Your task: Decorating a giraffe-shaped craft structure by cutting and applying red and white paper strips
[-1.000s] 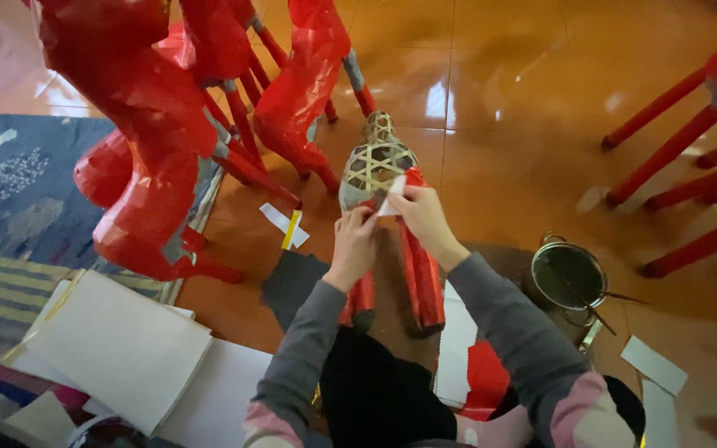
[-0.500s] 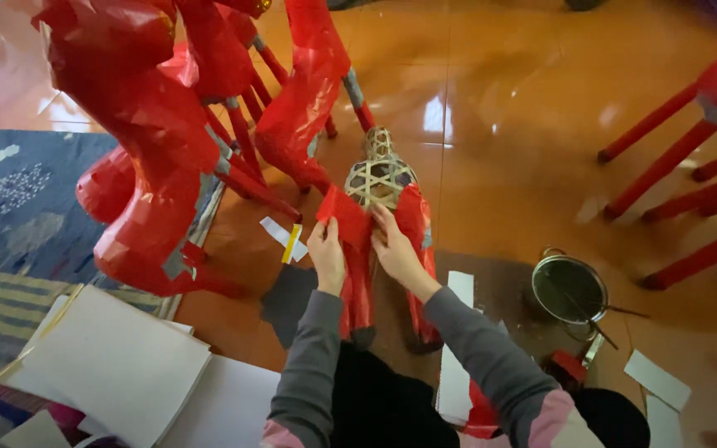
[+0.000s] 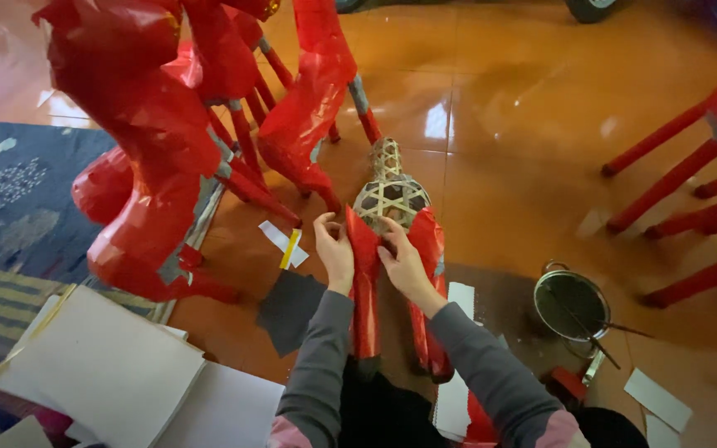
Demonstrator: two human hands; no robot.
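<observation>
The left hand [image 3: 335, 253] and the right hand [image 3: 402, 261] are pinched on a strip of red paper [image 3: 364, 290] laid along a woven bamboo frame [image 3: 390, 195]. The frame's long axis is pointed away from the person, over the orange floor [image 3: 524, 166]. Both hands are equally near; the uncovered lattice lies just beyond the fingertips.

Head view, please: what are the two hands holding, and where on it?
Both the left hand and right hand pinch the red paper strip at its upper end, beside the woven frame.
</observation>
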